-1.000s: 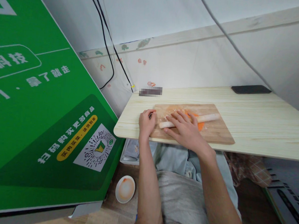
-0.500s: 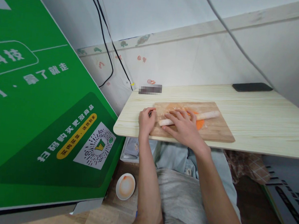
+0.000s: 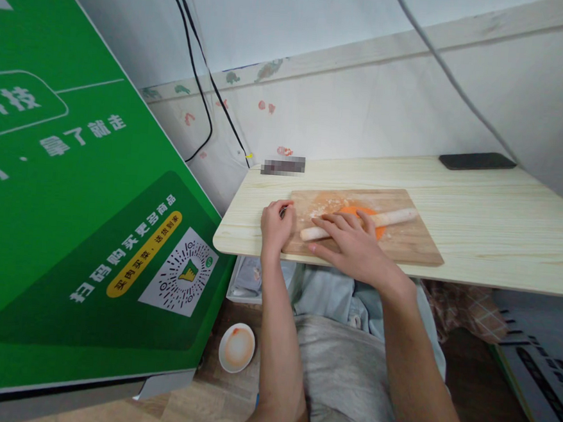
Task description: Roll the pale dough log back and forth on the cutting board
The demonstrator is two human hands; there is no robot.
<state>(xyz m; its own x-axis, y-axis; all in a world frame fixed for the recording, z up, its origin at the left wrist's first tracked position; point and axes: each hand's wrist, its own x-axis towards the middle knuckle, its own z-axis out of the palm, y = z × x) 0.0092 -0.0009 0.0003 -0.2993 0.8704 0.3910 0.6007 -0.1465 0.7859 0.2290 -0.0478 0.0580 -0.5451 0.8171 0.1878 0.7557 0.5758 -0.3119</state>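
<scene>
My right hand (image 3: 354, 242) lies with fingers outstretched across a pale rolling pin (image 3: 397, 217). Beneath the pin is a flattened piece of orange dough (image 3: 358, 211), partly covered by the pin and my fingers. All this rests on a wooden cutting board (image 3: 416, 246) dusted with flour-like specks. At the board's left edge my left hand (image 3: 276, 227) is curled closed around the edge. A small dark, shiny loop shows by its index finger, too small to make out.
The board sits on a light wood-grain table (image 3: 492, 226) against a wall. A black phone-like slab (image 3: 478, 162) lies at the back right. A large green panel (image 3: 68, 222) stands to the left, and a white bowl (image 3: 236, 348) is below, left of my arm.
My right hand has drawn slightly toward me, rolling the pin a little the same way. More orange dough shows beyond the pin. My left hand stays at the board's edge.
</scene>
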